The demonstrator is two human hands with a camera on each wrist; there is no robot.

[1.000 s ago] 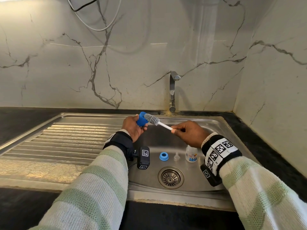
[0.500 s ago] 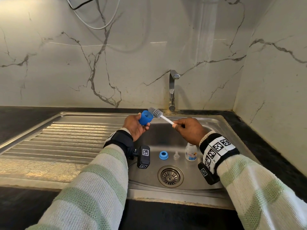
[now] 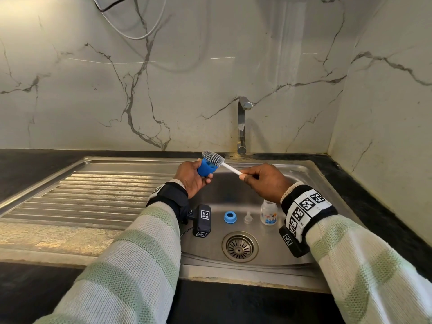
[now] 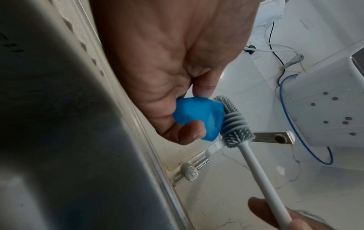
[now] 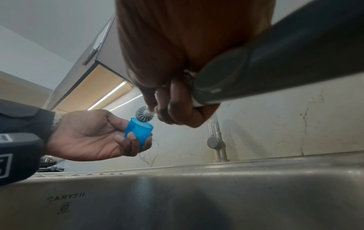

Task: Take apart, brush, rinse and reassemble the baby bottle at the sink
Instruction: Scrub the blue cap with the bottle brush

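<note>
The left hand (image 3: 190, 177) holds a blue cap (image 3: 207, 168) above the back edge of the sink (image 3: 304, 174), fingers and thumb curled round its sides. The cap is translucent blue plastic, wider at its open mouth, which is turned toward the right hand. The right hand (image 3: 266, 182) pinches the white handle of a bottle brush (image 3: 218, 161) near its end. The brush has a grey head of ridged rubbery bristles, and that head lies across the cap's open mouth, touching the rim. On the sink floor, behind the drain (image 3: 240, 246), three parts stand in a row, apart from each other: a blue ring (image 3: 229, 217), a small clear teat (image 3: 247, 217), and the clear bottle (image 3: 268, 215) with a printed label, upright and uncapped. A steel tap (image 3: 242, 122) rises behind the sink against the marble wall (image 3: 163, 90).
</note>
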